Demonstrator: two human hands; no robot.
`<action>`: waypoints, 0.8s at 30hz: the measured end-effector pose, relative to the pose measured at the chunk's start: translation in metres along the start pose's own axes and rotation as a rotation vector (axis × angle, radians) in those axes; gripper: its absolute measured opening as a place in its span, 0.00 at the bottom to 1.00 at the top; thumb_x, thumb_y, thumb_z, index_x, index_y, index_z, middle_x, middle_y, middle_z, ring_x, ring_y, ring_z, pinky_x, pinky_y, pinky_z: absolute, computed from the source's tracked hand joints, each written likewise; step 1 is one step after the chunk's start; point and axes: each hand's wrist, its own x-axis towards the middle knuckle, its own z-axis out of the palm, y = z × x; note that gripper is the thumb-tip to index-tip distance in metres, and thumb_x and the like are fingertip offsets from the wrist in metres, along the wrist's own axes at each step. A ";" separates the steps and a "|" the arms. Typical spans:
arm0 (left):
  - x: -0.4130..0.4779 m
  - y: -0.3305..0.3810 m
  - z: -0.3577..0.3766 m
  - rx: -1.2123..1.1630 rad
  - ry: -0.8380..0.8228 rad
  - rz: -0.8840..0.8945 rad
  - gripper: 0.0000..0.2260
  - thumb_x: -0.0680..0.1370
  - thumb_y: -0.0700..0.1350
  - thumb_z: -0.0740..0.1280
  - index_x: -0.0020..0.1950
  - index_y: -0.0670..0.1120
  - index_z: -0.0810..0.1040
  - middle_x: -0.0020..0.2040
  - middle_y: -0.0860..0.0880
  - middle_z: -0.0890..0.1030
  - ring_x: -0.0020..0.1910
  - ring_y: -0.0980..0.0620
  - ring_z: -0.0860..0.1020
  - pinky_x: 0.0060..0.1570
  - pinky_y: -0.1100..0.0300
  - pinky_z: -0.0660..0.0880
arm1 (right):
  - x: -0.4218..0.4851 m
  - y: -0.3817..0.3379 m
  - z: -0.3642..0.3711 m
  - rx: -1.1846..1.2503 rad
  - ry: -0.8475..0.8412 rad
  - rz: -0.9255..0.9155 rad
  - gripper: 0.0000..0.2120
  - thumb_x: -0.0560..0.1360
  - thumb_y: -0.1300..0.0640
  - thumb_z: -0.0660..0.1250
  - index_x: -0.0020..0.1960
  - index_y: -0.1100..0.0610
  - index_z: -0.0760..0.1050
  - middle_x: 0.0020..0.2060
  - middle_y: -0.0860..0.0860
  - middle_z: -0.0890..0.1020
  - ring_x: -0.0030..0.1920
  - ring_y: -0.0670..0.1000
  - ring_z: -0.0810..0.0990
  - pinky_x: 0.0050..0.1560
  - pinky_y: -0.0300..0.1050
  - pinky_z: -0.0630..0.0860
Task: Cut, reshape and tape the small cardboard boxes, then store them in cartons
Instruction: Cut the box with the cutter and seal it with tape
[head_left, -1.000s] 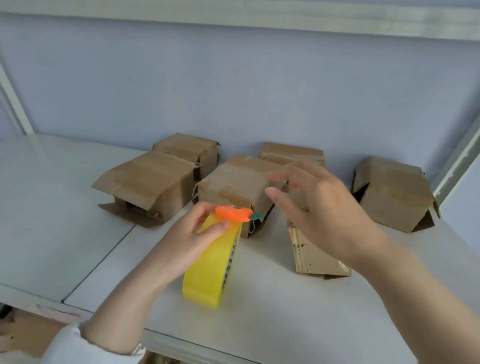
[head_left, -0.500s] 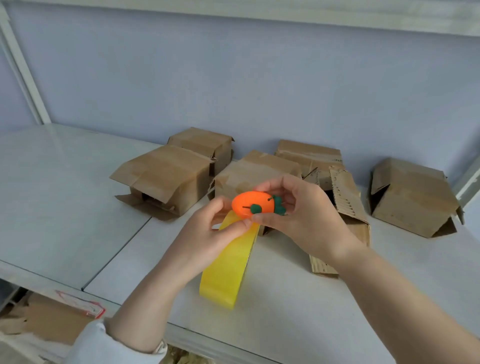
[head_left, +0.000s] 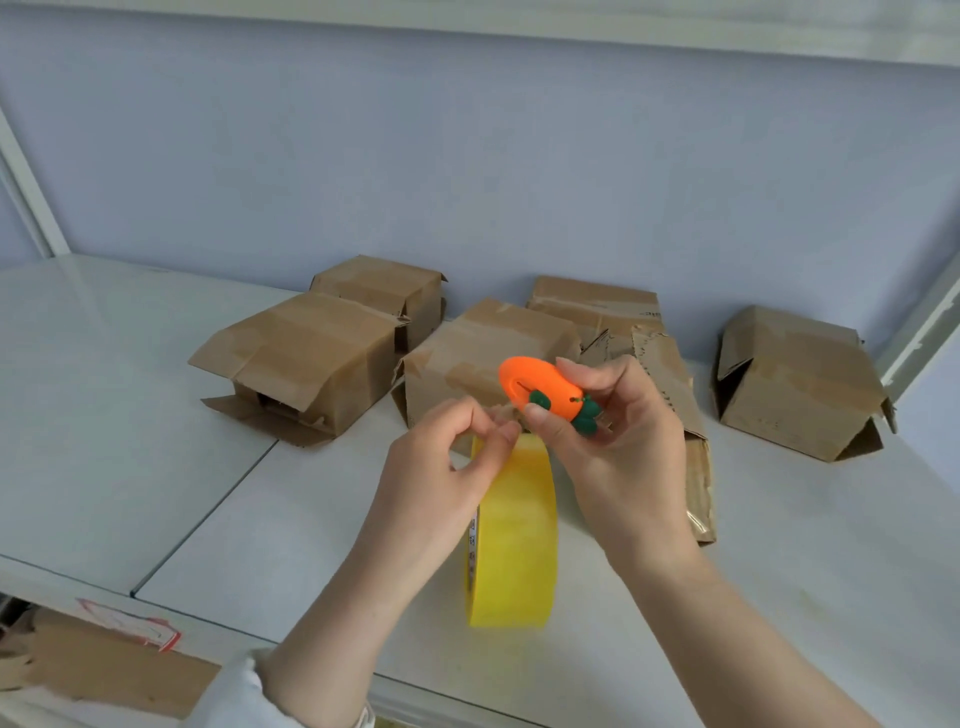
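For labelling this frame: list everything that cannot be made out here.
Head view only.
Blade of the cutter: too small to see, out or retracted unknown.
Which part of the tape roll the left hand pinches: blurred, hidden by its fingers.
The flattened box: middle hidden behind the right hand.
The cardboard below the shelf: cut off by the bottom-left edge.

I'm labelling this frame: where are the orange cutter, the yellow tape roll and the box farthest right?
orange cutter (head_left: 537, 388), head view, its orange body.
yellow tape roll (head_left: 519, 545), head view, its outer yellow band.
box farthest right (head_left: 800, 384), head view, its sloping top face.
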 end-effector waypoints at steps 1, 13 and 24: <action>0.000 0.002 0.002 0.018 0.007 0.029 0.12 0.73 0.53 0.65 0.33 0.49 0.70 0.41 0.51 0.80 0.47 0.55 0.78 0.47 0.50 0.73 | -0.001 0.001 -0.001 -0.039 0.020 -0.043 0.17 0.66 0.66 0.76 0.42 0.47 0.73 0.44 0.46 0.81 0.47 0.45 0.80 0.48 0.41 0.75; 0.002 0.016 0.004 0.122 -0.114 0.167 0.02 0.76 0.43 0.67 0.46 0.51 0.77 0.44 0.56 0.80 0.48 0.60 0.79 0.52 0.58 0.75 | 0.003 -0.002 -0.011 -0.304 0.168 -0.537 0.20 0.64 0.70 0.76 0.45 0.47 0.77 0.38 0.46 0.76 0.43 0.36 0.74 0.43 0.27 0.69; -0.003 0.015 0.007 -0.058 0.033 0.017 0.08 0.77 0.46 0.64 0.41 0.46 0.80 0.39 0.57 0.83 0.43 0.63 0.80 0.45 0.74 0.71 | 0.013 0.010 -0.117 -0.233 0.357 0.274 0.15 0.72 0.60 0.71 0.55 0.52 0.70 0.45 0.48 0.77 0.41 0.49 0.80 0.45 0.46 0.78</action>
